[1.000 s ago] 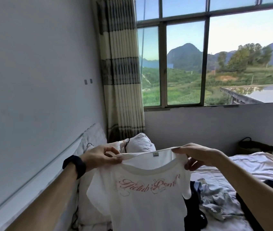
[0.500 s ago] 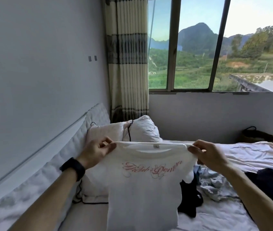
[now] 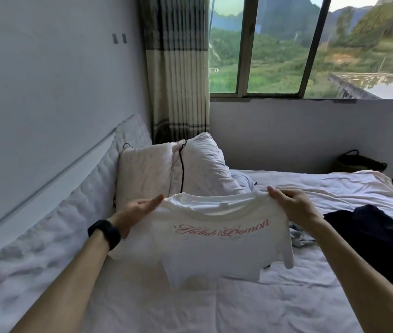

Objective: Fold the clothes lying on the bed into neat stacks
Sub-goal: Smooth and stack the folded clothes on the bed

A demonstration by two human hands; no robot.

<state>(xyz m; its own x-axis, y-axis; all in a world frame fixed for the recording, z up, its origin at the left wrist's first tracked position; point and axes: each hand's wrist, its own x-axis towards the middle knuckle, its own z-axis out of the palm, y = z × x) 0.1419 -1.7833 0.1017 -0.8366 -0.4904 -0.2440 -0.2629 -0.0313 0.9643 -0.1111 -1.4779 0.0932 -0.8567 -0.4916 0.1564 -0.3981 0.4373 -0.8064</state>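
Limp white T-shirt point(image 3: 214, 248), lower now, between left hand point(image 3: 135, 211) and right hand point(image 3: 292, 206)

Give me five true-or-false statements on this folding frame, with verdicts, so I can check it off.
1. The white T-shirt bears pink lettering across the chest. True.
2. The right hand grips the T-shirt by a shoulder. True.
3. The black band is on the right wrist. False: it is on the left wrist, behind the left hand.
4. The dark garment lies against the pillows. False: it lies on the bed to the right of the T-shirt, apart from the pillows.
5. The T-shirt lies folded flat. False: it is held up, unfolded.
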